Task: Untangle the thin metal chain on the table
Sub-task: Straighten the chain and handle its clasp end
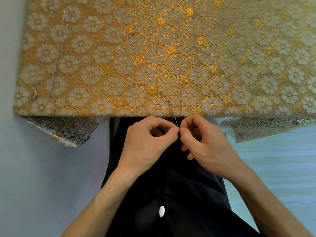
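Left hand and right hand pinch thin metal chain.

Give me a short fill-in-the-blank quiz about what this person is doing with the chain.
1. The left hand and the right hand each pinch the thin chain, so ____ hands hold it in all.
2. The tablecloth is patterned with golden ____.
3. Another chain lies along the cloth's ____ side.
4. The button on the dark garment is ____.

Missing words: two; flowers; left; white.
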Demonstrator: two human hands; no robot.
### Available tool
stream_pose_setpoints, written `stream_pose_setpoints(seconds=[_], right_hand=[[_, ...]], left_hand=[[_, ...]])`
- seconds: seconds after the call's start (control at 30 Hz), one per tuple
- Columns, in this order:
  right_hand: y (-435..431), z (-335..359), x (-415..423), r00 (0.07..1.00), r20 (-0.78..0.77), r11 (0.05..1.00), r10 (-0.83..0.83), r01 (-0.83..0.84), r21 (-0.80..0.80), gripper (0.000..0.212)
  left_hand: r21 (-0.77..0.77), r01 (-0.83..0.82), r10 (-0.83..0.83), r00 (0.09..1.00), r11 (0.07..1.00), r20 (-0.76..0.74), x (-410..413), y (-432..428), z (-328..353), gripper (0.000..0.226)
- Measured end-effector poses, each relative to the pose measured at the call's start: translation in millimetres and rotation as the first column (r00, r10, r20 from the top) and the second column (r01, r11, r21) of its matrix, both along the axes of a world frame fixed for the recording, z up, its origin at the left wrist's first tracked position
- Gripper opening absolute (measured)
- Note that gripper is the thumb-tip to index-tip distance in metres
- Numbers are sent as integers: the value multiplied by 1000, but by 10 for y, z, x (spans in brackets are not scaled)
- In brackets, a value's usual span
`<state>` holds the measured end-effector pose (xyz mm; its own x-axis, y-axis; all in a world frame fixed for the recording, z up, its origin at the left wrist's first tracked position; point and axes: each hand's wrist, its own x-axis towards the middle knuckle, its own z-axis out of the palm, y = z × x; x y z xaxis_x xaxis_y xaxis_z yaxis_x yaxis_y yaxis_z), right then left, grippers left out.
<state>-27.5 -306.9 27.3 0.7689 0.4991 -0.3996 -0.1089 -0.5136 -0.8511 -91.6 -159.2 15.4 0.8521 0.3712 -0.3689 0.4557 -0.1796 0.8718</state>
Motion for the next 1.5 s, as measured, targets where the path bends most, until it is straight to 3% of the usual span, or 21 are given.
stream_pose_setpoints(seconds=[0.07,0.23,0.43,0.6,0.77,1.0,1.07,1.17,1.3,1.5], right_hand=[[7,11,11,1000,24,1000,18,-17,-9,9],[8,29,53,982,-180,996,-52,64,59,11],[-16,4,114,938,-346,989,-41,88,122,18],[-7,13,118,982,-189,995,-16,35,96,14],[24,56,124,972,-231,983,-51,90,162,11],[189,267,347,933,-330,932,-146,241,269,20],[258,339,455,938,-308,918,-159,255,302,18],[350,419,611,973,-190,926,-133,190,326,16],[402,444,739,981,-102,935,-163,186,302,12],[426,424,731,952,-101,896,-287,305,323,7]], left_hand=[[-21,-10,10,1000,1000,2,12,-3,-6,10],[-158,-75,71,997,985,-31,31,-27,-14,5],[-103,-20,21,1000,994,6,35,-26,17,4],[-87,-71,71,997,994,-5,46,-55,12,9],[-279,-181,186,983,943,-11,81,-121,64,8],[-306,-275,330,933,911,144,334,-153,242,18],[-347,-290,356,924,892,142,491,-129,303,5],[-365,-337,400,910,868,109,733,-25,354,10],[-320,-298,365,914,899,174,918,165,398,4],[-290,-259,330,914,921,234,906,185,331,11]])
